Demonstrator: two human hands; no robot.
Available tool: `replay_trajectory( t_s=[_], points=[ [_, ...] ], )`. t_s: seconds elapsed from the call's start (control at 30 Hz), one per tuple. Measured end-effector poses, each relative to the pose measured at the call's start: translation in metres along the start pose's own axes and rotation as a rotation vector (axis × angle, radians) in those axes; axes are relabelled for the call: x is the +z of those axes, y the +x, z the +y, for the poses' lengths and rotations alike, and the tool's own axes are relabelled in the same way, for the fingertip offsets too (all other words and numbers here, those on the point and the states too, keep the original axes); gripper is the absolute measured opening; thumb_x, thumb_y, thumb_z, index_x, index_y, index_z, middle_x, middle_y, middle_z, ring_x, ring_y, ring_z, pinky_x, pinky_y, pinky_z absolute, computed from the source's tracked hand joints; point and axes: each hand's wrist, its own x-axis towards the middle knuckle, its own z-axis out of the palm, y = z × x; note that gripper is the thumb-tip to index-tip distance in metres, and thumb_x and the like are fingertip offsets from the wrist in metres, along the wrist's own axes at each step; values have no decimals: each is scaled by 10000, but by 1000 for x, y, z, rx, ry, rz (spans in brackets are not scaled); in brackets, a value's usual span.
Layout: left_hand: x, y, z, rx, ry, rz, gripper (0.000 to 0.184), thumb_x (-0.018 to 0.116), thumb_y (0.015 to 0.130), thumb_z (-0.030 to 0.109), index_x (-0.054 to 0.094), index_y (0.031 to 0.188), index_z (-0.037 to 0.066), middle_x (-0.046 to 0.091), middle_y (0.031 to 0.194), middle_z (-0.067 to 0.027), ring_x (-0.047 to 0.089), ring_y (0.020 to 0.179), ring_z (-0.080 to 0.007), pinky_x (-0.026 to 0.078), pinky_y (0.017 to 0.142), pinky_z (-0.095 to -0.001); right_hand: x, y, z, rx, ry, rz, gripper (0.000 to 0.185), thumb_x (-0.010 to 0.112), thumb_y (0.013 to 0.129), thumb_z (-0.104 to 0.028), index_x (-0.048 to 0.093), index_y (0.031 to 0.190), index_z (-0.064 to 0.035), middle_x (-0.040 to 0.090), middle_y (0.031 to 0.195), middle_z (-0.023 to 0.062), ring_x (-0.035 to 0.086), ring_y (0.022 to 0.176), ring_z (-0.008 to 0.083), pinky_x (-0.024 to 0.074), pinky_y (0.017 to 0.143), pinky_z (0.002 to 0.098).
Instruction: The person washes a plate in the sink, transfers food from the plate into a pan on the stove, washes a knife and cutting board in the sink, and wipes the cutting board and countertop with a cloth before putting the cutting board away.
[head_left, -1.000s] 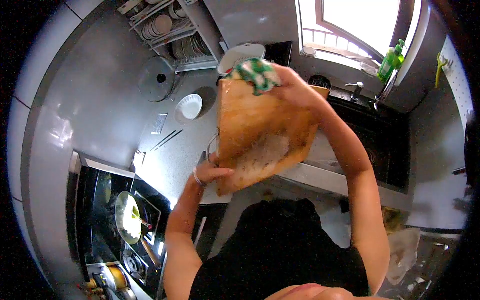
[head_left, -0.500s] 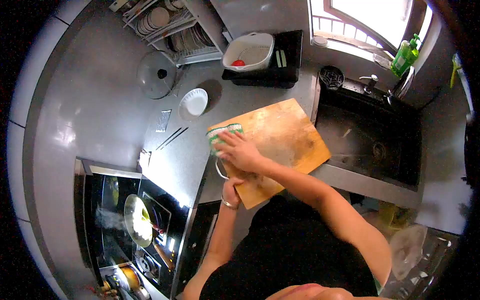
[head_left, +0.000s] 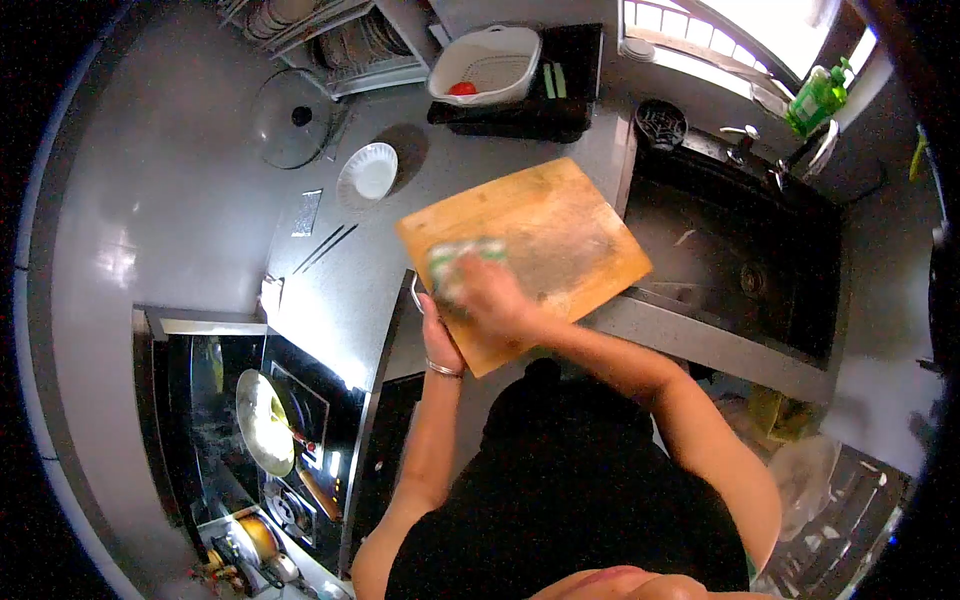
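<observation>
My left hand [head_left: 441,340] is clamped on the near-left edge of the wooden cutting board [head_left: 565,215], just beside its metal handle [head_left: 416,293]. The board lies over the inner corner of the surface [head_left: 385,235], its near corner jutting past the front edge toward me. My right hand [head_left: 490,297] is on a green-and-white cloth [head_left: 447,258] against the board; it's blurred, so I can't tell whether the fingers are curled round it.

No lettering, number or brand can be read; any print on the green bottle [head_left: 816,102] (by the window [head_left: 735,38]) is too blurred.
</observation>
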Motion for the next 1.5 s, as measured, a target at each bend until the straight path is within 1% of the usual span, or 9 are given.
replay_trajectory(
  t_s=[0.13,0.23,0.37,0.47,0.63,0.77,0.9,1.13,1.5],
  points=[
    [10,1,6,-85,-54,-73,646,313,881,575,396,1264,61,457,1249,-95,458,1118,-264,381,939,-402,-19,-18,35,-200,-265,73,350,455,864,-221,524,1150,-33,444,1270,191,385,1205,346,305,1002,407],
    [19,-3,2,-9,60,5,571,373,897,497,398,1260,56,469,1235,-103,466,1109,-268,396,925,-406,-63,-30,141,390,3,467,320,432,890,-227,548,1093,-10,538,1129,200,498,1050,350,361,933,424],
    [27,-11,-2,-179,164,67,420,470,890,306,441,1220,48,534,1150,-93,511,1054,-256,417,906,-380,-76,-54,195,208,-263,654,328,409,909,-243,552,1082,-4,544,1110,221,500,1041,373,377,911,438],
    [38,-7,2,-206,120,39,403,480,886,271,438,1219,49,530,1161,-96,518,1041,-261,427,893,-393,-54,-50,105,286,-30,393,340,437,888,-225,534,1118,6,514,1155,248,488,1059,390,369,921,447],
    [16,22,18,-309,111,-269,420,443,904,321,437,1207,31,527,1161,-125,532,1029,-266,438,877,-411,-50,-71,-43,-268,-124,108,492,615,757,-178,457,1198,-24,442,1260,194,440,1143,360,330,984,428],
    [80,-3,23,-130,153,18,428,439,904,318,424,1212,21,529,1155,-142,537,1022,-284,433,888,-418,-73,-94,5,-350,-305,258,521,687,651,-143,510,1140,-119,488,1200,151,491,1085,327,411,910,432],
    [75,-20,46,-84,222,39,424,479,889,279,420,1211,10,528,1158,-145,529,1038,-291,425,902,-417,-124,-136,121,-8,-504,365,571,713,636,-91,503,1166,-112,473,1222,142,449,1134,321,368,954,423],
    [74,-58,81,-202,226,32,418,498,881,249,422,1209,2,531,1158,-147,542,1024,-290,454,872,-412,-152,-185,132,451,646,212,582,350,917,-469,353,1326,-55,414,1298,80,364,1204,196,280,1007,337],
    [92,-93,128,-93,985,-202,409,636,767,50,521,1158,20,571,1123,-56,516,1048,-179,372,919,-312,-224,-29,118,332,1322,440,590,389,853,-572,494,1151,-74,541,1125,86,534,997,214,426,882,365]
  ],
)
